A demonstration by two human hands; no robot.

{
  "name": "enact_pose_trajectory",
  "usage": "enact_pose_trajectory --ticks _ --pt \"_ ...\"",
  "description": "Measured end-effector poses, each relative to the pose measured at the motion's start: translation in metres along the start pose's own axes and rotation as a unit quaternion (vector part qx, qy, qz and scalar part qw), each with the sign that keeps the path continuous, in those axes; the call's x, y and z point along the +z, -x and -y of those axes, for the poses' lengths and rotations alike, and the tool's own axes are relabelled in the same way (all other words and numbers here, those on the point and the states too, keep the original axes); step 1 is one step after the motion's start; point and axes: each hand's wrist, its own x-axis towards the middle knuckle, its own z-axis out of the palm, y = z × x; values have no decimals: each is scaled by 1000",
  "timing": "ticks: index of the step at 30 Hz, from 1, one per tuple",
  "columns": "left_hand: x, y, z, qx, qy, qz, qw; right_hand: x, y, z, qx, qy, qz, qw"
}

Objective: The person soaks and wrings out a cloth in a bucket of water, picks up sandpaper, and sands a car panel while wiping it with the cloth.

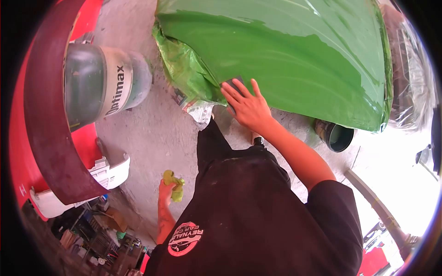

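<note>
Right hand [248, 106], fingers spread, presses sanding pad [231, 83] flat on green panel [294, 55]; left hand [165, 191] grip pinches yellow cloth [174, 184].

You are wearing a black short-sleeved shirt [258, 216] bearing a round pink logo [185, 239], near the green panel [294, 55].

The right hand [246, 108] lies flat on the lower edge of the green panel [299, 50], which closes off everything beyond its fingers. Beside its thumb hangs crumpled green masking film [186, 69]. Past that, bare concrete floor [147, 133] lies open up to the Optimax bucket [103, 83]. Behind the wrist stands a dark pot [336, 135].
</note>
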Motion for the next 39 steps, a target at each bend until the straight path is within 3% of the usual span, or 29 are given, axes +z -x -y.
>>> enact_pose_trajectory --ticks 3,8,11,17,19,22,28,39 --pt "2 -7 8 15 -7 23 1000 -2 6 -12 -34 30 15 999" --pt "-5 -15 28 9 29 -21 999 -24 79 -61 -35 60 82 994" --pt "-7 -18 37 21 13 -17 1000 -25 77 -62 -37 71 93 992" --pt "5 -13 13 35 -23 -26 999 -10 -15 -26 -66 37 26 997" --pt "3 -12 1 47 -16 -23 999 -8 -54 -19 -41 43 -38 997" --pt "-1 -10 -1 54 11 -27 998 -7 -79 -14 -26 61 -53 996" --pt "2 -12 21 24 63 -59 996 -11 -2 -12 -53 46 34 997" --pt "31 -5 54 -60 96 -30 993 -21 -161 -32 -114 121 -5 986"
